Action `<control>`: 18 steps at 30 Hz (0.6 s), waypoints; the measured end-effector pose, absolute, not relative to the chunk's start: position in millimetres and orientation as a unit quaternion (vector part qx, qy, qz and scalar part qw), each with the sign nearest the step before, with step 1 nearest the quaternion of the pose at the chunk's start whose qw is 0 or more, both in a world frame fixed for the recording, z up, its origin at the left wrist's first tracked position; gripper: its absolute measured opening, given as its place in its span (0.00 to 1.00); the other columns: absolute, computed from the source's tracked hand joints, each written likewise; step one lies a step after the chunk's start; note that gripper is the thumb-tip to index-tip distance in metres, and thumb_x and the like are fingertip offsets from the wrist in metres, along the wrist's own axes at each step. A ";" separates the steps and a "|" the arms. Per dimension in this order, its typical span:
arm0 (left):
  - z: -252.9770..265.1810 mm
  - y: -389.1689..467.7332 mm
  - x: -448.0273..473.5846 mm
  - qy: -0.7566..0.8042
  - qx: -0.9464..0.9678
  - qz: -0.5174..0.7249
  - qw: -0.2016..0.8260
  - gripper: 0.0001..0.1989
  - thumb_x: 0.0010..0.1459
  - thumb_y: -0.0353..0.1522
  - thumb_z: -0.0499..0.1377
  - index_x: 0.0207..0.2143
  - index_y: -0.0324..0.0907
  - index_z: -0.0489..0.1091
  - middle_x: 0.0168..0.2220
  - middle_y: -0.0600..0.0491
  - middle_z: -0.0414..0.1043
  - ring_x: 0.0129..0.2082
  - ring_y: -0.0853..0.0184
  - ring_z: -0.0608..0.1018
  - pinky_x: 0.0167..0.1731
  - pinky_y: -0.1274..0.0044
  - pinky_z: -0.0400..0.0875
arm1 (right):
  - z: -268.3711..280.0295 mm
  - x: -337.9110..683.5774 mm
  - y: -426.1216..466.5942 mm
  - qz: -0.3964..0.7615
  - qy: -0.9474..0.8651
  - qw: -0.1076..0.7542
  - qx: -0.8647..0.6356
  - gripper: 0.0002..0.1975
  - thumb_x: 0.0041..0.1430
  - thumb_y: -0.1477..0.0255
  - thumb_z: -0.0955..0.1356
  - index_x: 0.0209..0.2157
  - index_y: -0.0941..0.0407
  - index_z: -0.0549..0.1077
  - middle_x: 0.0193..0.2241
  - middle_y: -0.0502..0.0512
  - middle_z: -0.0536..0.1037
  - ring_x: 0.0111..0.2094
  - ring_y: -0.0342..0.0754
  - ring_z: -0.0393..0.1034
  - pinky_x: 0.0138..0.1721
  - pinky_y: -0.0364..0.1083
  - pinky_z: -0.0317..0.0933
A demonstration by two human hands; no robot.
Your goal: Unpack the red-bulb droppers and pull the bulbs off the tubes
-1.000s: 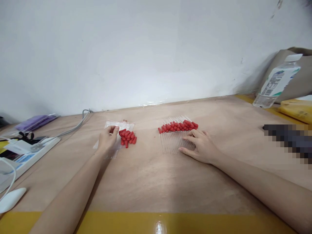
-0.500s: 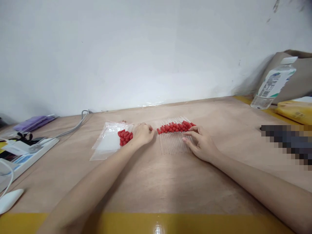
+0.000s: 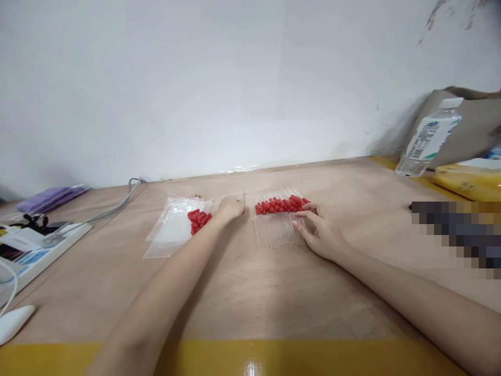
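Observation:
My left hand [image 3: 231, 208] is closed, its fingertips pinching what looks like a dropper [image 3: 244, 197], a thin clear tube with a red rubber bulb peeking out below the fingers. Just to its right lies a row of clear droppers [image 3: 272, 232] side by side, their red bulbs [image 3: 279, 205] forming a band across the middle. At the right end of that row rests my right hand [image 3: 323, 232], thumb and fingers apart, fingertips against the outermost pieces. Left of my left hand, a pile of loose red bulbs [image 3: 199, 219] sits on clear plastic bags [image 3: 168, 227], partly hidden by my forearm.
A power strip [image 3: 50, 253] with cables and a white mouse [image 3: 15, 321] lie on the left, below a purple packet [image 3: 49, 197]. To the right stand a plastic bottle [image 3: 428, 138] and a grey bag [image 3: 469, 122], with a yellow package [image 3: 469, 177] nearby. A wall [image 3: 203, 94] borders the table's back.
My left hand has drawn back slightly left and turned, and a clear tube and red bulb now show at its fingertips. My right hand has stayed at the row's right end.

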State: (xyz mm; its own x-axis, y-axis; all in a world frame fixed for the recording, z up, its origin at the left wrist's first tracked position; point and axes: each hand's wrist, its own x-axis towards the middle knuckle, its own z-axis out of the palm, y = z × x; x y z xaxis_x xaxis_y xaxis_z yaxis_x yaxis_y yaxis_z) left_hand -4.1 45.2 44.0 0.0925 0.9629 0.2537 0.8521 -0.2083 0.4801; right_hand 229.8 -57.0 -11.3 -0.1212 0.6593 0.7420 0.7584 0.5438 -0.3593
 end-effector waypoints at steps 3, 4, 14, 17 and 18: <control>47.5 15.1 -17.8 0.605 0.742 0.275 0.083 0.09 0.54 0.35 0.50 0.27 0.39 0.65 0.22 0.51 0.69 0.24 0.65 0.72 0.26 0.76 0.63 | -9.1 229.2 -58.4 -0.055 -0.745 0.475 -0.466 0.12 0.56 0.66 0.63 0.39 0.56 0.70 0.39 0.60 0.67 0.44 0.53 0.64 0.44 0.54 0.62; 46.3 3.7 -22.6 0.588 0.755 0.279 0.079 0.08 0.55 0.34 0.50 0.31 0.40 0.65 0.25 0.52 0.71 0.26 0.66 0.72 0.27 0.76 0.63 | -7.9 228.6 -59.4 -0.059 -0.744 0.479 -0.463 0.13 0.56 0.66 0.63 0.41 0.56 0.69 0.40 0.61 0.67 0.45 0.53 0.64 0.45 0.54 0.62; 7.6 -57.5 -44.3 0.351 0.874 0.335 -0.035 0.07 0.59 0.32 0.51 0.37 0.42 0.68 0.32 0.51 0.69 0.32 0.69 0.72 0.33 0.77 0.67 | 2.9 207.7 -81.5 -0.107 -0.830 0.413 -0.359 0.23 0.55 0.65 0.64 0.52 0.55 0.63 0.47 0.62 0.67 0.48 0.54 0.62 0.47 0.56 0.58; 6.9 -60.4 -37.3 0.323 0.886 0.332 -0.004 0.07 0.59 0.32 0.51 0.39 0.42 0.67 0.32 0.51 0.68 0.32 0.69 0.72 0.33 0.77 0.68 | 1.5 198.7 -82.1 -0.124 -0.856 0.376 -0.331 0.19 0.55 0.64 0.65 0.48 0.55 0.67 0.45 0.60 0.70 0.47 0.53 0.63 0.47 0.56 0.57; 7.3 -61.3 -34.9 0.315 0.889 0.333 0.002 0.07 0.59 0.32 0.52 0.39 0.42 0.67 0.33 0.51 0.68 0.32 0.69 0.71 0.34 0.77 0.68 | 1.0 196.2 -81.8 -0.125 -0.861 0.369 -0.328 0.18 0.55 0.64 0.65 0.46 0.55 0.68 0.44 0.59 0.71 0.47 0.53 0.63 0.47 0.56 0.56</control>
State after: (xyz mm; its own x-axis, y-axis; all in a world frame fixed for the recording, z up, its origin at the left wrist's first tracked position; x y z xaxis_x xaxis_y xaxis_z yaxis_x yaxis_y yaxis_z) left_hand -34.9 -61.3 7.3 0.5797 0.5610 0.5909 0.5585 -0.8016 0.2131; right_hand 196.2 -81.8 1.0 -0.5124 0.4729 0.7168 0.6568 0.7536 -0.0277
